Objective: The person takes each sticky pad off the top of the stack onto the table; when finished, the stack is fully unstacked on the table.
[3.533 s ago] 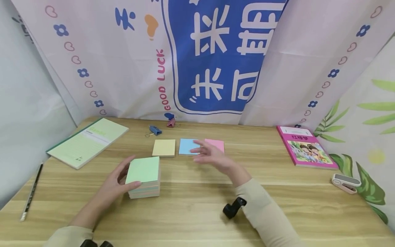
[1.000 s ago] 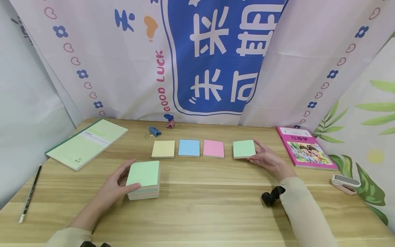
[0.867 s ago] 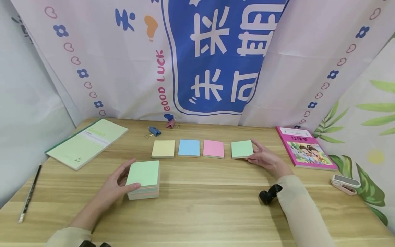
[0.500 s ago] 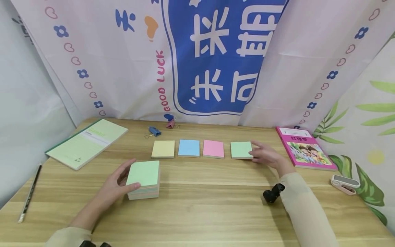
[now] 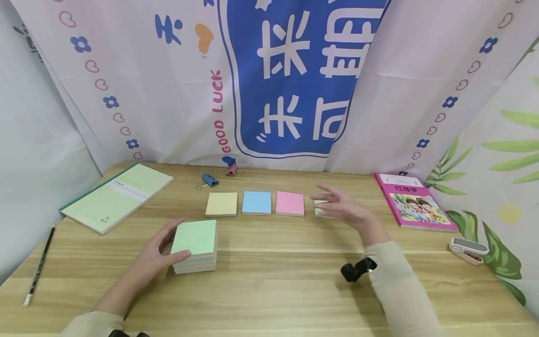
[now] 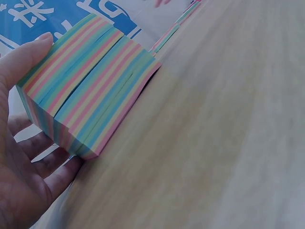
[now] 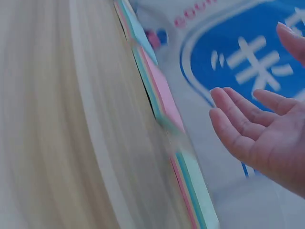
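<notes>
My left hand point(image 5: 156, 252) grips a thick block of striped sticky notes point(image 5: 195, 245) with a green top sheet, which rests on the wooden table point(image 5: 273, 290). In the left wrist view the thumb lies on the block point(image 6: 90, 81) and the fingers point(image 6: 43, 162) curl round its side. Yellow point(image 5: 222, 204), blue point(image 5: 257, 202) and pink point(image 5: 290, 203) pads lie in a row further back. A green pad point(image 5: 319, 211) ends the row and is mostly hidden by my right hand point(image 5: 343, 209). That hand hovers just over it, fingers spread and empty point(image 7: 257, 129).
A green notebook point(image 5: 118, 194) and a pencil point(image 5: 38, 267) lie at the left. A blue binder clip point(image 5: 209, 179) and a pink one point(image 5: 230, 170) sit near the banner backdrop. A pink book point(image 5: 414, 201) and a small white-pink device point(image 5: 469, 248) lie at the right.
The right hand set a green pad to the right of the pink one, nudged it leftward, then let go and lifted off. The left hand and block stayed put.
</notes>
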{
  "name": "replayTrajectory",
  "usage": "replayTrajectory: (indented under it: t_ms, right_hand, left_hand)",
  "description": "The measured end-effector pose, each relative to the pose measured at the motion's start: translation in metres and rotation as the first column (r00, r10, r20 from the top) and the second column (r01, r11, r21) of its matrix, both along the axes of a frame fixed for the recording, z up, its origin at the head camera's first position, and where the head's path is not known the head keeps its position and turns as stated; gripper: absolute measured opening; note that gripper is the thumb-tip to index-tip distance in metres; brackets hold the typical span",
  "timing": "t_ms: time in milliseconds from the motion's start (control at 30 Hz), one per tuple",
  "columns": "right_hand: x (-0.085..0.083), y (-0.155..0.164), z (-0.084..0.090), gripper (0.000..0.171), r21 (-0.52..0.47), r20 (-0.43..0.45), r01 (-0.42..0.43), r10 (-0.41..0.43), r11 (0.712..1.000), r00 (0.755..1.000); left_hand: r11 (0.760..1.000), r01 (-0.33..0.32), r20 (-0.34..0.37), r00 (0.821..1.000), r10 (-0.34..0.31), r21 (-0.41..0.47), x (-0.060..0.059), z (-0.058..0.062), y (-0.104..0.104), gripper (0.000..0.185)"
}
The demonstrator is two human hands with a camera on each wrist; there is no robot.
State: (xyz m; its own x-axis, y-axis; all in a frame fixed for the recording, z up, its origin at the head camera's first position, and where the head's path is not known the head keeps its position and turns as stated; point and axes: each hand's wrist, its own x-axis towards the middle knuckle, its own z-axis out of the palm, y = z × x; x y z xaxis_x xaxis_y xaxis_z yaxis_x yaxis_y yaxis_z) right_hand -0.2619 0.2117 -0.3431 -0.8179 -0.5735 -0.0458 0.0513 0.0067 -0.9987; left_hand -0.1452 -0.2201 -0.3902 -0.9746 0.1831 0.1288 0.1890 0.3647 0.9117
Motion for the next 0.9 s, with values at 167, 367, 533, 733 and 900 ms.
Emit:
replayTrajectory:
  t_ms: [167, 367, 533, 733, 900]
  right_hand:
    - [0.01, -0.059, -0.003, 0.068, -0.083, -0.004, -0.12, 0.12, 0.989, 0.993]
    - [0.028, -0.127, -0.009, 0.071, -0.095, 0.008, -0.247, 0.249, 0.964, 0.968]
    - [0.047, -0.171, -0.017, 0.08, 0.037, -0.028, -0.278, 0.279, 0.96, 0.96]
    - [0.064, -0.207, -0.026, 0.087, 0.186, -0.093, -0.204, 0.224, 0.961, 0.97]
    - [0.068, -0.218, -0.031, 0.085, 0.211, -0.165, -0.111, 0.147, 0.971, 0.975]
  left_hand:
    - [1.0, 0.002, 0.005, 1.0, -0.002, 0.01, 0.001, -0.001, -0.001, 0.076]
    - [1.0, -0.001, 0.019, 1.0, 0.001, 0.019, 0.0, 0.0, -0.001, 0.076]
    - [1.0, -0.002, 0.022, 1.0, 0.002, 0.012, 0.0, 0.001, -0.001, 0.076]
    - [1.0, -0.009, 0.015, 1.0, 0.01, -0.011, 0.0, 0.001, 0.0, 0.077]
    - [1.0, -0.016, 0.023, 1.0, 0.016, -0.012, 0.001, 0.002, 0.0, 0.076]
